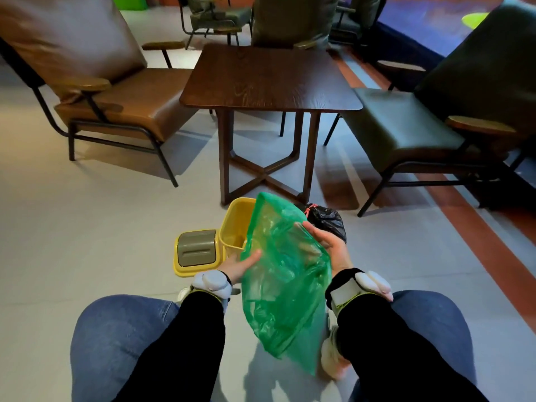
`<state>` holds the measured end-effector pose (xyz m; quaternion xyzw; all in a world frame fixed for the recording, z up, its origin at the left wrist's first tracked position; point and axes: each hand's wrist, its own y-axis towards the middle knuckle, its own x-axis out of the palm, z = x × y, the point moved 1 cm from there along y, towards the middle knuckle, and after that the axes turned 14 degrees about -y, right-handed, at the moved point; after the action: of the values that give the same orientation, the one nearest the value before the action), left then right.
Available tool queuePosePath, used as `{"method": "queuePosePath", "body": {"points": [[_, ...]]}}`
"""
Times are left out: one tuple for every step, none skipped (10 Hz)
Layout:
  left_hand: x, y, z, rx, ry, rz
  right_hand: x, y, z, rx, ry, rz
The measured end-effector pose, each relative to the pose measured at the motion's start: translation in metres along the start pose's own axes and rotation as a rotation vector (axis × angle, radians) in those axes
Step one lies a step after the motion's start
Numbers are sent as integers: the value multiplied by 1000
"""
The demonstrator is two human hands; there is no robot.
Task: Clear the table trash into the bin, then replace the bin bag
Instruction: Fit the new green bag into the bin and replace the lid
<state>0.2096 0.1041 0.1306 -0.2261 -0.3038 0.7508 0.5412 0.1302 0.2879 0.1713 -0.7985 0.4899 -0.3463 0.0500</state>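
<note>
Both hands grasp the green bin bag (285, 274). The left hand (240, 265) lies palm-up at its edge. The right hand (329, 245) grips its opposite side.

The green bag (285, 274) at lower centre is thin, see-through plastic, crinkled and faintly glossy. Beside it the yellow bin (233, 224) looks like smooth matt plastic, and the black bag (327, 220) like shiny wrinkled plastic. The table (269, 79) above is dark grained wood; the brown chair (116, 94) at left has smooth leather-like padding on a metal frame.
</note>
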Motion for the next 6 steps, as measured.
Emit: {"method": "queuePosePath", "body": {"points": [[4,17,-4,103,-280,123,-6,4,-5,7,92,38],[-3,27,-5,138,-481,199,-19,7,-10,71,-40,115],[-23,26,2,162,-306,384,-29,11,-14,289,-730,342],[-40,25,23,167,-104,391,-40,10,-22,369,-1378,529],[-36,18,66,214,-208,150,-12,20,-58,174,-1521,608],[-18,-4,135,504,-148,112,42,34,-111,-176,-1546,691]]}}
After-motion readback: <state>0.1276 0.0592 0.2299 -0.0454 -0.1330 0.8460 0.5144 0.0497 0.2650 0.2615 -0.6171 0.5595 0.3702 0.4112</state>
